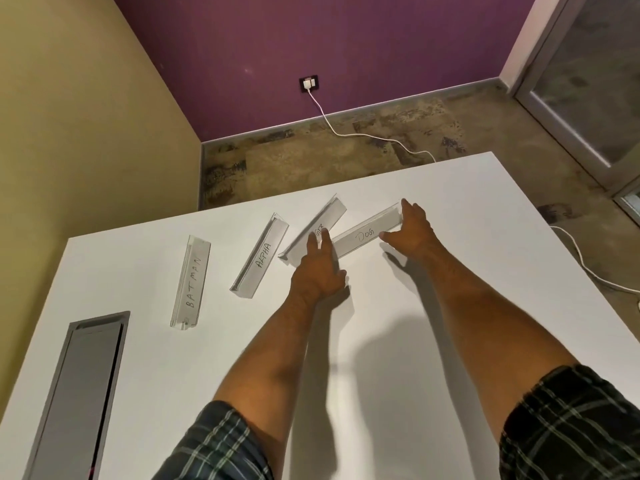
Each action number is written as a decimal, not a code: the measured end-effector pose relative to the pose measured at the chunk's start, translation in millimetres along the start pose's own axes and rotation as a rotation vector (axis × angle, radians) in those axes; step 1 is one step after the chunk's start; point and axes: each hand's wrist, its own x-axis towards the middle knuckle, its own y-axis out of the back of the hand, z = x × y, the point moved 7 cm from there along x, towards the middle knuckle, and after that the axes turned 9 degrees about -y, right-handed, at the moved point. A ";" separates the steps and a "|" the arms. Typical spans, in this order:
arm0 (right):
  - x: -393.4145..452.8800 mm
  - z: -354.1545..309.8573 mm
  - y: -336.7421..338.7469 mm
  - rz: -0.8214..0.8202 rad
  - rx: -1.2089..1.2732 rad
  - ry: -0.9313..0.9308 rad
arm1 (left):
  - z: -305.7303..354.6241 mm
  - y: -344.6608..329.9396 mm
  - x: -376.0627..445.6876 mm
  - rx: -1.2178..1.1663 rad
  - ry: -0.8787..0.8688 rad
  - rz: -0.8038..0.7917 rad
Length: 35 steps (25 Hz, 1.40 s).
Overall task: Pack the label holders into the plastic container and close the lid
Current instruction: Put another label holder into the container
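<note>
Several clear label holders lie on the white table (450,306). One reads BATMAN (191,284) at the left, and one reads ALPHA (260,259) beside it. A third holder (323,225) has its writing partly hidden by my left hand (320,268), whose fingertips rest on its near end. My right hand (410,228) grips the right end of the holder marked DOG (367,235) between thumb and fingers. No plastic container is in view.
A grey cable tray lid (83,386) is set into the table at the near left. A white cable (363,135) runs from a wall socket (309,84) across the floor behind the table. A glass door (595,84) stands at the right.
</note>
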 end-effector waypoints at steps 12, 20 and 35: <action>34.5 9.8 -16.3 -0.132 0.232 -0.034 | -10.2 -9.0 20.4 -0.259 0.083 0.148; 25.2 24.9 -11.8 -0.093 0.153 0.009 | -14.0 6.8 10.9 -0.317 0.153 0.254; -208.6 95.4 4.3 0.055 -0.174 0.242 | 30.5 44.1 -129.7 0.251 0.005 0.056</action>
